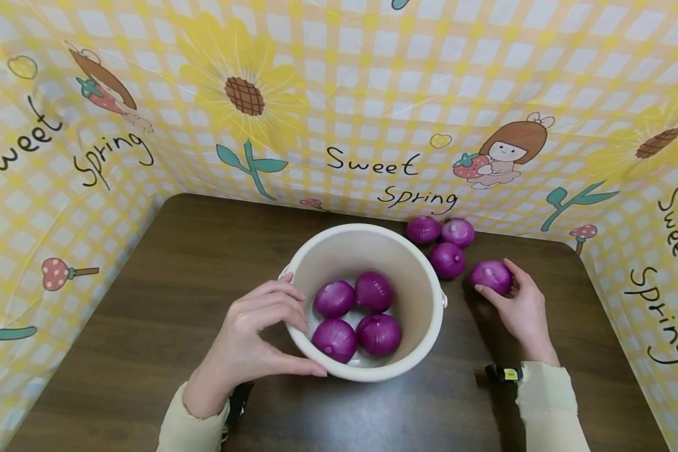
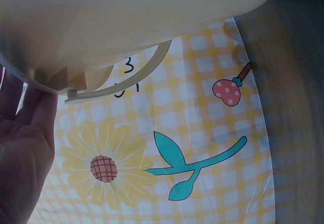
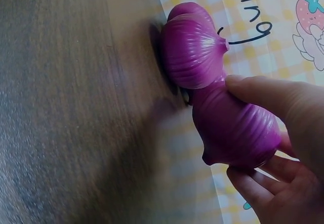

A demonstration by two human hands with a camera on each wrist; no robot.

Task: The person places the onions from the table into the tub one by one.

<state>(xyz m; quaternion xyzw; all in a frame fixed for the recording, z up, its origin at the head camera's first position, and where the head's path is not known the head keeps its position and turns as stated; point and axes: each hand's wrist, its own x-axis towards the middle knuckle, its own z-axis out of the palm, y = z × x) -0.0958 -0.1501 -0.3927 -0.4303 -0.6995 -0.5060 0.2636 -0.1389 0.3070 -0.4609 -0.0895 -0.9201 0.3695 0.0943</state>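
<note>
My left hand grips the rim of a cream bucket, thumb along the near side and fingers at the left. In the left wrist view, that hand is partly cut off beside the bucket and its curved handle. Several purple onions lie on the bucket's floor. To the right of the bucket, my right hand holds another purple onion between thumb and fingers. The right wrist view shows this onion in the hand, close to a second onion.
Three more onions sit grouped behind and right of the bucket, near the table's back edge. A checked yellow cloth with printed flowers walls the dark wooden table at the back and sides. A black strap shows by the right sleeve.
</note>
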